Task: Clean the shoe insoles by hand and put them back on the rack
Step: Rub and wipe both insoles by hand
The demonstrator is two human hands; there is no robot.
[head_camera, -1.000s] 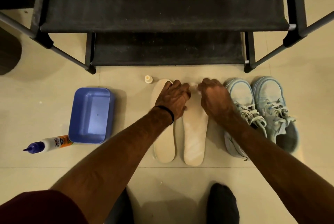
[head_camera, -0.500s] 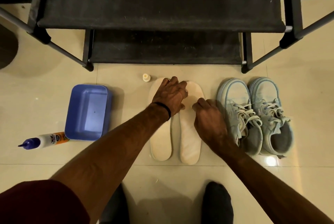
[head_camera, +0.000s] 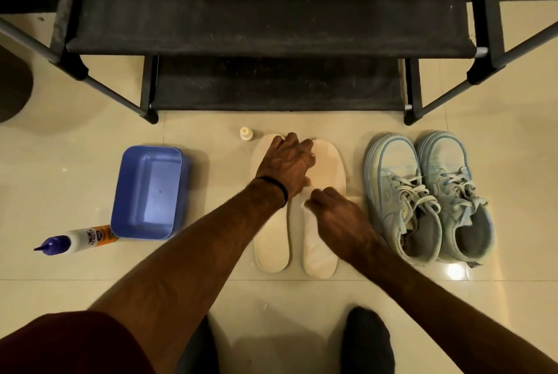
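Two pale insoles lie side by side on the tiled floor, the left insole (head_camera: 271,241) and the right insole (head_camera: 320,253). My left hand (head_camera: 287,162) rests across their toe ends with fingers spread, holding them down. On the middle of the right insole lies my right hand (head_camera: 335,213), motion-blurred, with its fingers bent. A pale blur at its fingertips and right edge may be a cloth, but I cannot tell. The black shoe rack (head_camera: 265,11) stands just beyond the insoles, its two fabric shelves bare.
A pair of light blue sneakers (head_camera: 428,198) sits right of the insoles. A blue plastic tub (head_camera: 148,192) and a squeeze bottle (head_camera: 81,238) lie to the left. A small cream-coloured bottle (head_camera: 246,133) stands near the rack. My dark-socked foot (head_camera: 368,340) is at the bottom.
My right hand has slid from the right insole's toe toward its middle, uncovering the toe end. My left hand has stayed on the toe ends.
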